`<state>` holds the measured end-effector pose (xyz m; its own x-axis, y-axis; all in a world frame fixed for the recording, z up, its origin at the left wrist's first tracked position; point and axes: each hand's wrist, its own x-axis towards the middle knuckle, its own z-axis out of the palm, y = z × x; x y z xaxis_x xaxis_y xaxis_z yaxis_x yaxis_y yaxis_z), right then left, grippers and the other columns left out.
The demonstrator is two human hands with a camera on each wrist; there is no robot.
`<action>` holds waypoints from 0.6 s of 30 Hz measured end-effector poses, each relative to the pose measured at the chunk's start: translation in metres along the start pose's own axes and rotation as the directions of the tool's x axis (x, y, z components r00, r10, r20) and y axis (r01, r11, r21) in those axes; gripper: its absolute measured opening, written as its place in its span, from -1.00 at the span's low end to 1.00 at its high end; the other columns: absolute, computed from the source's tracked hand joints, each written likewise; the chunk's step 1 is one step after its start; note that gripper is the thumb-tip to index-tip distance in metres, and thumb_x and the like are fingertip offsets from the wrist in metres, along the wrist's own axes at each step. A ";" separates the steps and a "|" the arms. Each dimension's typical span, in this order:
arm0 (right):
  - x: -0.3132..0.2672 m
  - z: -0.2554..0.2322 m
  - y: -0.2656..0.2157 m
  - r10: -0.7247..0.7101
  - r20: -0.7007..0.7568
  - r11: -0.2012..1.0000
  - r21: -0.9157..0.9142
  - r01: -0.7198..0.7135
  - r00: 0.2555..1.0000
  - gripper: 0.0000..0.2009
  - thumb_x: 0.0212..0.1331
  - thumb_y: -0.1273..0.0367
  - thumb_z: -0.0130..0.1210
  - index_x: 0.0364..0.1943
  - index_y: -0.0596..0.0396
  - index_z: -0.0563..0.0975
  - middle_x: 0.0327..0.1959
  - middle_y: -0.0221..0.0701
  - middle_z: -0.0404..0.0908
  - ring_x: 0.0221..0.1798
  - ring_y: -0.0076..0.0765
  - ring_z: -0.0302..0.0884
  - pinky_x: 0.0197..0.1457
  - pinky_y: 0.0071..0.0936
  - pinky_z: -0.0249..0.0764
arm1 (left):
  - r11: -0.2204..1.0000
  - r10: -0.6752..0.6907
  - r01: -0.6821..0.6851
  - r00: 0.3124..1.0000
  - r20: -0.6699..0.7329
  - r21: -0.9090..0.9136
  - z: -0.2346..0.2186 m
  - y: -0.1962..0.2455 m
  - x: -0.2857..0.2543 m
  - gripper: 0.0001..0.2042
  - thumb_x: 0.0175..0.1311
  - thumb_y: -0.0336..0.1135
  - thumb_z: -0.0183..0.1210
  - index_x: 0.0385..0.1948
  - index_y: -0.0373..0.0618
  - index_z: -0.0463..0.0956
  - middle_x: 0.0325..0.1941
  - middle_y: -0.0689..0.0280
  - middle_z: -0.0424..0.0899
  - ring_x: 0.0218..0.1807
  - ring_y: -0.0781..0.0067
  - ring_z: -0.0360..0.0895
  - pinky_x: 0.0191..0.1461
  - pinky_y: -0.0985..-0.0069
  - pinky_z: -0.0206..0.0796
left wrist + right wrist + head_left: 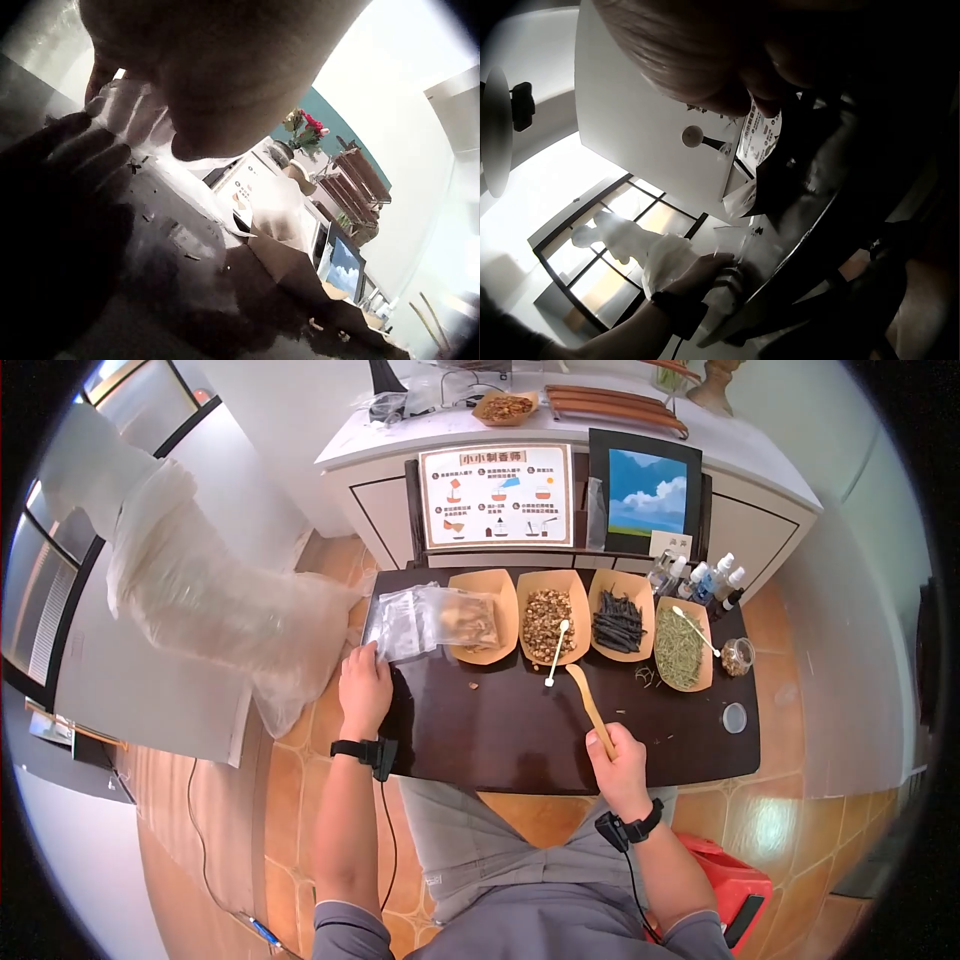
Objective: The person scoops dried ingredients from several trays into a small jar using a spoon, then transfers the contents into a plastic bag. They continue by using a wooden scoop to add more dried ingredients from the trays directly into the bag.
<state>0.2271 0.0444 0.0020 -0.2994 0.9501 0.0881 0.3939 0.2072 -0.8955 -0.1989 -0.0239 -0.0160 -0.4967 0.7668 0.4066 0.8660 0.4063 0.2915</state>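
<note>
At the table's left edge, my left hand (pixel 365 688) rests with its fingertips by the corner of a clear plastic bag (pixel 403 624); whether they touch it is unclear. Part of the bag, with light brown pieces inside, lies over the leftmost paper tray (pixel 507 610). My right hand (pixel 620 768) grips the lower end of a curved wooden scoop (pixel 588 705), its tip pointing toward the trays. The left wrist view shows the left hand (pixel 225 82) close up above the shiny tabletop. In the right wrist view the right hand (pixel 682 56) is dark and the scoop cannot be made out.
Paper trays hold brown granules (pixel 548 612), dark sticks (pixel 618 626) and green strands (pixel 679 650); small white spoons lie on two. Spray bottles (pixel 712 580), a small jar (pixel 738 657) and a lid (pixel 734 718) are at the right. A printed board (pixel 497 495) stands behind.
</note>
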 end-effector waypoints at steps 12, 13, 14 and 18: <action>-0.003 0.003 0.000 -0.021 -0.014 0.999 -0.048 0.021 1.000 -0.79 0.45 0.28 0.30 -0.25 0.14 0.62 -0.62 -0.23 0.52 -0.58 -0.12 0.61 -0.44 -0.28 0.45 | 0.976 -0.132 0.113 0.987 -0.096 -0.189 -0.014 0.024 0.077 -0.66 0.64 -0.18 0.01 -0.20 -0.28 0.63 -0.11 -0.09 0.71 -0.01 -0.28 0.61 0.08 -0.03 0.45; -0.003 0.003 -0.001 -0.013 -0.031 0.999 -0.054 0.011 0.999 -0.79 0.45 0.28 0.30 -0.25 0.14 0.62 -0.62 -0.23 0.52 -0.58 -0.12 0.61 -0.44 -0.28 0.45 | 0.941 -0.132 0.122 0.991 -0.010 -0.316 -0.003 0.020 0.087 -0.65 0.64 -0.15 0.03 -0.16 -0.29 0.65 -0.11 -0.07 0.72 -0.03 -0.17 0.64 0.08 0.03 0.46; -0.003 0.003 -0.003 -0.015 -0.028 0.998 -0.062 0.013 1.000 -0.79 0.44 0.28 0.30 -0.25 0.13 0.62 -0.62 -0.22 0.54 -0.57 -0.09 0.64 -0.44 -0.26 0.47 | 0.890 -0.118 0.139 0.990 0.077 -0.435 0.009 0.014 0.096 -0.64 0.63 -0.12 0.06 -0.11 -0.29 0.67 -0.11 -0.06 0.72 -0.05 -0.06 0.67 0.08 0.10 0.48; -0.003 0.002 -0.008 -0.026 -0.037 0.997 -0.068 0.023 0.999 -0.81 0.43 0.27 0.30 -0.25 0.09 0.65 -0.59 -0.21 0.59 -0.52 -0.02 0.69 -0.43 -0.21 0.52 | 0.576 -0.211 0.387 0.921 0.327 -0.720 0.046 0.001 0.105 -0.50 0.68 -0.01 0.08 0.18 -0.35 0.69 0.11 0.19 0.81 0.15 0.39 0.68 0.28 0.36 0.48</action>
<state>0.2230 0.0389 0.0081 -0.2767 0.9525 0.1274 0.4448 0.2445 -0.8616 -0.2477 0.0796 -0.0126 -0.6213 0.7830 0.0299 0.2645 0.1736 0.9486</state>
